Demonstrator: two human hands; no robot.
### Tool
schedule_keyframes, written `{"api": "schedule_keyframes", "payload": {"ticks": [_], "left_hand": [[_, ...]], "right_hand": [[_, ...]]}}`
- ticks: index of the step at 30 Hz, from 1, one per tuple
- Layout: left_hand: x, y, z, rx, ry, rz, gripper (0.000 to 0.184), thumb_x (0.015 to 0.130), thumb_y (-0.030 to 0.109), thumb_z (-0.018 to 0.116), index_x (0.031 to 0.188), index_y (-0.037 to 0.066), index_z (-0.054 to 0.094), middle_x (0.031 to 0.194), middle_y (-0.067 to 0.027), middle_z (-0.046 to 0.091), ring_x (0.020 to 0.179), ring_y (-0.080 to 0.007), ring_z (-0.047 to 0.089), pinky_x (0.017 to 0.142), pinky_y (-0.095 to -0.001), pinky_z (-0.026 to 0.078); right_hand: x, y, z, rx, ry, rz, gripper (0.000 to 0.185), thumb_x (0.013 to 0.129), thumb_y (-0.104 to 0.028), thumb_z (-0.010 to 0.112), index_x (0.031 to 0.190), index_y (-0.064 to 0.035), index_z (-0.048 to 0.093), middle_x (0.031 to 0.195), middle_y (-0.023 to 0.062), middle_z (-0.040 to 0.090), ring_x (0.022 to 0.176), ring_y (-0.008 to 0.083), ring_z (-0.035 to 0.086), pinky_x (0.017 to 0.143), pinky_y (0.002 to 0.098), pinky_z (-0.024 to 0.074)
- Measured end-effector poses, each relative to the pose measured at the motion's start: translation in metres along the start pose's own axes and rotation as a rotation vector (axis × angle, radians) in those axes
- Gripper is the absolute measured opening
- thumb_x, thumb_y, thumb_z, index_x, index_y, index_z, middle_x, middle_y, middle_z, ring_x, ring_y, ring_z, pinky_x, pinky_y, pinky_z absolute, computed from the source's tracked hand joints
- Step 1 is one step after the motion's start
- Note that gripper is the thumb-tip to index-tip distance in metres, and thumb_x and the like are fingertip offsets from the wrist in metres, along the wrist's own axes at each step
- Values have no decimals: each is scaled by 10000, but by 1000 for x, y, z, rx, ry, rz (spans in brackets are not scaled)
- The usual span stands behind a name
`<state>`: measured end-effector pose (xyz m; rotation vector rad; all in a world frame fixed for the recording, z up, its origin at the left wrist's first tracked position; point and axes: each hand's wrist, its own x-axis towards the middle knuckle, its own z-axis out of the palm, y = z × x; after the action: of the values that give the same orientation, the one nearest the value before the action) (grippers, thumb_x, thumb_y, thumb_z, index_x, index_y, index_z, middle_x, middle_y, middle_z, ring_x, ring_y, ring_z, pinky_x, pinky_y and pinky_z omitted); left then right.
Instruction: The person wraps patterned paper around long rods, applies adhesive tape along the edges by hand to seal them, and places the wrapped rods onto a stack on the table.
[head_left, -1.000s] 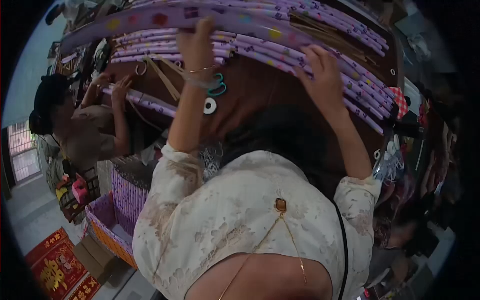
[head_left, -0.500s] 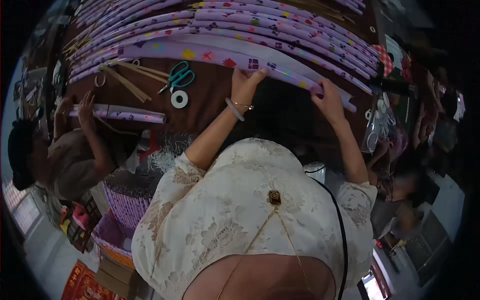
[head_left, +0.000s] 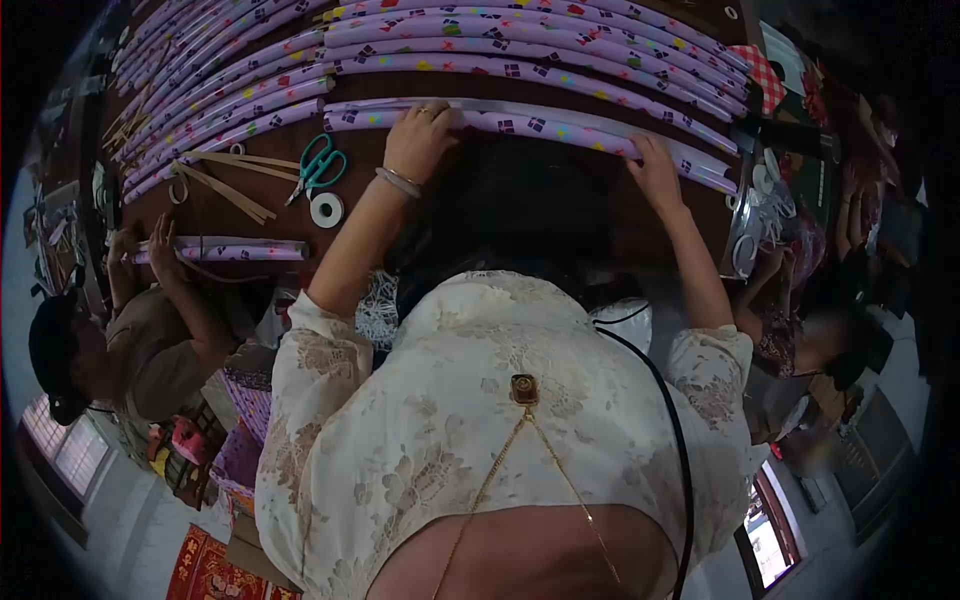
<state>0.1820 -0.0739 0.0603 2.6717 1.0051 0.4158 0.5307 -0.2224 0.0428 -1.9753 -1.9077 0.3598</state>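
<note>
A long roll of purple printed wrapping paper (head_left: 560, 133) lies across the table before me, its pale edge showing along the top. My left hand (head_left: 422, 145) reaches over its left part, fingers bent around the paper. Farther right, my right hand (head_left: 655, 172) grips the roll's near edge between thumb and fingers. Left of my left hand are teal-handled scissors (head_left: 320, 165) and a white roll of tape (head_left: 326, 209). Rows of similar purple rolls (head_left: 540, 70) lie just beyond the one I hold.
Flat wooden sticks (head_left: 228, 192) lie at the left of the brown table (head_left: 370, 155). A person at the left has both hands (head_left: 163, 250) at a shorter purple roll (head_left: 255, 249). Other people work at the right, near a red checked cloth (head_left: 762, 78).
My left hand has moved left along the paper and now reaches over it. The paper, a broad open strip at its left before, is now a narrow roll. My right hand stays at the right part.
</note>
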Motion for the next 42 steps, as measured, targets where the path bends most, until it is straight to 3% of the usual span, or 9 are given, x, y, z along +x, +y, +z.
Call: {"api": "schedule_keyframes", "payload": {"ticks": [3,6,13,24,29,31,35,37,42], "left_hand": [[5,-16,0,133,-39,17,422,668,225,674,1037,71,540,1061,-75,547,986,-252,524,859,-361,417],[10,-35,7,217,-310,-111,371,698,175,641,1040,79,535,1080,-113,544,1029,-291,506,862,-379,427],[-4,-15,9,114,-193,-148,156,725,112,569,870,69,531,912,-126,595,875,-304,566,757,-396,459],[-24,7,1,51,-67,-32,293,725,57,576,1017,70,554,1026,-146,549,948,-317,539,784,-393,453],[-28,-2,2,-16,-181,-80,354,700,53,607,1046,85,542,1059,-159,524,979,-335,505,799,-397,439],[-29,-7,5,-28,-196,-120,354,703,53,599,1050,79,538,1063,-155,526,981,-338,503,806,-398,436],[-26,-2,2,24,-244,-165,334,715,56,571,1046,53,534,1079,-142,534,993,-335,501,821,-399,431],[-27,-8,5,27,-227,-124,324,721,65,567,1043,52,534,1082,-137,534,995,-331,502,822,-400,431],[-35,-27,12,81,-165,-2,289,741,111,562,1028,79,545,1069,-112,528,987,-304,508,823,-404,427]], "right_hand": [[4,-2,1,-4,-17,15,345,678,-4,640,999,-23,515,992,158,519,930,372,499,784,400,424],[10,-5,-3,49,-79,18,358,676,5,644,1008,-23,515,1012,152,505,940,355,498,791,391,416],[2,9,-8,-9,-155,111,381,671,-15,673,1018,-28,517,1036,151,492,1027,346,452,867,399,384],[-10,16,-13,-29,-252,18,377,688,-105,683,1016,-51,505,1055,129,492,1031,321,439,887,397,387],[-22,12,-17,-30,-116,3,392,699,-130,681,1041,-57,505,1113,118,466,1075,317,419,913,408,369],[-30,10,-28,-188,114,-18,364,730,-151,655,1046,-47,507,1139,115,458,1072,317,427,926,424,354],[-89,65,-56,-232,489,314,326,783,-167,600,1066,-31,513,1111,148,488,1023,332,476,868,424,388],[-119,107,-61,-343,475,549,295,796,-191,602,1038,-36,534,1069,170,503,993,339,487,829,410,408],[-138,144,-48,-212,434,505,242,799,-206,630,946,-21,578,1021,167,487,915,337,492,786,400,419]]}}
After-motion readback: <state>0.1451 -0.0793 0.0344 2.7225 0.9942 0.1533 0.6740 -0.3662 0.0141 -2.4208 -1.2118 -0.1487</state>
